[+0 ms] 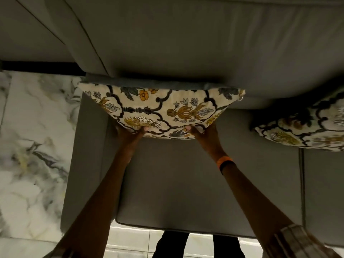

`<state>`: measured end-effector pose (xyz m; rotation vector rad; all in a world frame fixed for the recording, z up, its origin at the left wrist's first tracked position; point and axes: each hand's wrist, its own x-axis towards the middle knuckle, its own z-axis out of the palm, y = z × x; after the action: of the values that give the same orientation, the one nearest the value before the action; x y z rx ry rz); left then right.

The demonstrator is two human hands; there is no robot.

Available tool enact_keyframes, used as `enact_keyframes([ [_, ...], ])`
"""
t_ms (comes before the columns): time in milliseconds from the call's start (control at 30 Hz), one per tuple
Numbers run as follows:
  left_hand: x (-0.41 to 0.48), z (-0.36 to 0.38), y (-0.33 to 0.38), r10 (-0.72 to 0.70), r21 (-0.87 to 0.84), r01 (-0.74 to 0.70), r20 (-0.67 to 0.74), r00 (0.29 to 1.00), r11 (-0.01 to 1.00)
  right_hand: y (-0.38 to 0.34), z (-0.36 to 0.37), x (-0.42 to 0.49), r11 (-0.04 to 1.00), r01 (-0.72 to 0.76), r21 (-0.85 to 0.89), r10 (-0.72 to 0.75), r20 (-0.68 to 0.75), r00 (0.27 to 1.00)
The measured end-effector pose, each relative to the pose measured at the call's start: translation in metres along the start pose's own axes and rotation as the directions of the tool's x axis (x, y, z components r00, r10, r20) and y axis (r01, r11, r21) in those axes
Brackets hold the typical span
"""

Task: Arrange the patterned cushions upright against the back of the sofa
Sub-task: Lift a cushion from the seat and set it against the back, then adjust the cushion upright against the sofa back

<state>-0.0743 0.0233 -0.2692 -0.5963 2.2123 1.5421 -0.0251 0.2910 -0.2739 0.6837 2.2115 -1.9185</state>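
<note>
The patterned cushion point(160, 110) sits at the left end of the grey sofa point(186, 43), its far edge touching the base of the back cushion and its printed face turned up toward my camera, so it is leaning rather than fully upright. My left hand point(130, 135) and right hand point(206, 134) each grip its near edge, thumbs on the printed face and the other fingers point(188, 128) tucked beneath, clamped on the fabric; how far they curl underneath I cannot tell. I judge this thing light and soft: the near edge bows outward between my two grips, and the corners taper, which suggests loose filling that will slump if released carelessly. The woven cover looks matte, so slipping seems unlikely. Holding the edge at two spread points, as I do now, seems the right hold, because a single pinch would let it fold. Its long axis runs left to right, parallel with the sofa back, and its top edge points away from me. To stand it properly I reckon the near edge must be pushed in and down toward the seat point(186, 183). A second patterned cushion point(301, 127) lies to the right, also against the back, well apart from the first. An orange wristband point(224, 162) shows on my right wrist, and marble floor point(33, 146) lies beside the sofa arm.
</note>
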Motion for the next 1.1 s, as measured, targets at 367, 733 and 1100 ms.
enact_keyframes([
  [367, -0.147, 0.182, -0.037, -0.189, 0.447, 0.022, 0.332, 0.924, 0.894, 0.072, -0.143, -0.087, 0.882, -0.441, -0.166, 0.432, -0.088, 0.897],
  [733, -0.163, 0.433, 0.115, 0.221, 0.001, -0.244, 0.425, 0.878, 0.97, 0.082, -0.514, -0.071, 0.974, -0.193, 0.116, 0.224, -0.599, 0.769],
  [1100, -0.191, 0.496, 0.139, 0.246, -0.091, -0.228, 0.393, 0.886, 0.969, 0.082, -0.565, -0.036, 1.0, 0.015, -0.013, -0.018, -0.326, 0.945],
])
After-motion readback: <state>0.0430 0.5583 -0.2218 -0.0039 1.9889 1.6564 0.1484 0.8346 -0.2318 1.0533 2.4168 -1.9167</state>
